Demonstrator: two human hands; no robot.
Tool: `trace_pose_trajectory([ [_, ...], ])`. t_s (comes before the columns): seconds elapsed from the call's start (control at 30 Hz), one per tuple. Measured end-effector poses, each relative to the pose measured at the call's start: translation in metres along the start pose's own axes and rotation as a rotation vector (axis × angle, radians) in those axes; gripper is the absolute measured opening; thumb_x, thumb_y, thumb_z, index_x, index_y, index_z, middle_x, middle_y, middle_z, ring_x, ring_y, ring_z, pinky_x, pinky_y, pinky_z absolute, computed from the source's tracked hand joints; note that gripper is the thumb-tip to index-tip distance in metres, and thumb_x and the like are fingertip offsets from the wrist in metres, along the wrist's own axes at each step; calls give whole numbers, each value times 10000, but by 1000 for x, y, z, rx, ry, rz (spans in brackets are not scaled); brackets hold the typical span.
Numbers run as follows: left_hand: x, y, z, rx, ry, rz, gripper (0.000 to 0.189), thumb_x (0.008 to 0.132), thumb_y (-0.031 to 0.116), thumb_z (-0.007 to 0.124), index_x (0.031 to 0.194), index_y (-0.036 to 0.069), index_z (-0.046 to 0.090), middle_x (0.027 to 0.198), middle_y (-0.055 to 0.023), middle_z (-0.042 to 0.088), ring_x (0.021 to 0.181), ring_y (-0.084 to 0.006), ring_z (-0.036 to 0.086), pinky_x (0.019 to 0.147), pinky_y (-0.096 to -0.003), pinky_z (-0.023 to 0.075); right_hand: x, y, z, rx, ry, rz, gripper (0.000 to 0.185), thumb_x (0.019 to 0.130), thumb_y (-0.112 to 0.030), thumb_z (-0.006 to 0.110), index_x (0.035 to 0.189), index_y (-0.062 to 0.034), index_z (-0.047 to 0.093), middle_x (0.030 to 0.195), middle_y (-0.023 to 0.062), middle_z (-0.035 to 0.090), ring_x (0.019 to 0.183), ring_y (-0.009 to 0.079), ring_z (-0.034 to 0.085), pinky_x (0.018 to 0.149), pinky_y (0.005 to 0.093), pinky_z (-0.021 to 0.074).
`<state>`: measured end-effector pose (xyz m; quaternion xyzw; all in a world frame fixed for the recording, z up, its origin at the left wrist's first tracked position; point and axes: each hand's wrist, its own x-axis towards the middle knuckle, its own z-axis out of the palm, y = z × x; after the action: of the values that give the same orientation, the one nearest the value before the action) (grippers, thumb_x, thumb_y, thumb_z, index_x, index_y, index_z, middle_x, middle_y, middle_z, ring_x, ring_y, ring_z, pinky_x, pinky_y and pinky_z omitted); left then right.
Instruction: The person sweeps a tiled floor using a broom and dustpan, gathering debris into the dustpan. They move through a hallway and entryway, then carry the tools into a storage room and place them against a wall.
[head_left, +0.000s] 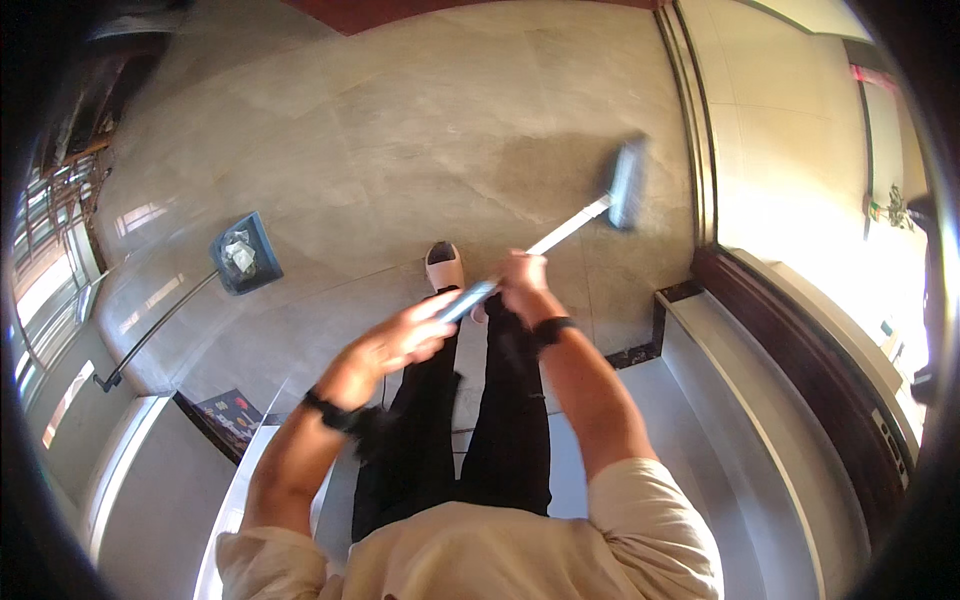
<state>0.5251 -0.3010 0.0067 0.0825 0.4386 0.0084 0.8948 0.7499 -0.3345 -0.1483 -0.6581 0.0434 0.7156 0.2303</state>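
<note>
A broom with a blue-and-white handle (568, 227) slants across in front of my legs. My left hand (409, 334) is around the blue grip (466, 301) at its upper end. Farther down the pole, my right hand (523, 279) is closed on it. The blue broom head (628, 182) is at the right, over the tiled floor (390, 150), and blurred by motion. To the left, a blue long-handled dustpan (274, 264) lies on the floor with crumpled whitish litter (240, 255) in it.
The dustpan's thin metal handle (161, 322) reaches to the left wall. A dark doormat with lettering (229, 421) is at the lower left. Door tracks (694, 135) and a dark reddish-brown frame (787, 352) border the right side. A red edge (450, 9) shows at the top.
</note>
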Motion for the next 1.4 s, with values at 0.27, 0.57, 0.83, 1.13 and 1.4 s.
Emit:
trace_pose_trajectory([
  [0.27, -204, 16, 38, -83, 351, 12, 664, 944, 45, 463, 1514, 180, 152, 748, -8, 403, 512, -40, 328, 441, -171, 290, -99, 1, 195, 93, -247, -178, 323, 907, -103, 519, 1053, -81, 232, 790, 109, 503, 592, 244, 619, 452, 376, 548],
  [0.57, 13, 91, 144, 360, -174, -179, 691, 915, 83, 488, 1511, 198, 157, 740, 29, 438, 530, -25, 361, 427, -156, 325, -94, -70, -76, 728, 350, -484, 56, 826, -63, 548, 780, -51, 517, 638, 63, 506, 536, 210, 557, 500, 328, 489],
  [0.83, 222, 129, 219, 433, -248, -130, 591, 944, 110, 439, 1492, 168, 226, 729, 33, 421, 513, -21, 326, 414, -147, 310, -2, -140, -248, 493, 385, -305, 163, 874, -187, 503, 753, -78, 514, 641, 80, 527, 533, 186, 531, 423, 330, 403],
  [1.13, -3, 92, 198, -4, 372, -89, 704, 922, 68, 472, 1517, 208, 124, 687, 18, 413, 457, -21, 314, 394, -164, 281, -43, -132, -22, 150, -152, -163, 365, 881, -72, 516, 1053, -38, 197, 739, 124, 457, 503, 227, 561, 408, 384, 524],
  [1.4, 106, 125, 231, 251, 46, 4, 595, 949, 132, 487, 1489, 127, 238, 703, 35, 427, 481, -28, 328, 417, -172, 312, -39, -197, -159, 212, 279, -395, 206, 850, -17, 466, 1003, 7, 330, 733, 125, 524, 491, 218, 560, 393, 355, 492],
])
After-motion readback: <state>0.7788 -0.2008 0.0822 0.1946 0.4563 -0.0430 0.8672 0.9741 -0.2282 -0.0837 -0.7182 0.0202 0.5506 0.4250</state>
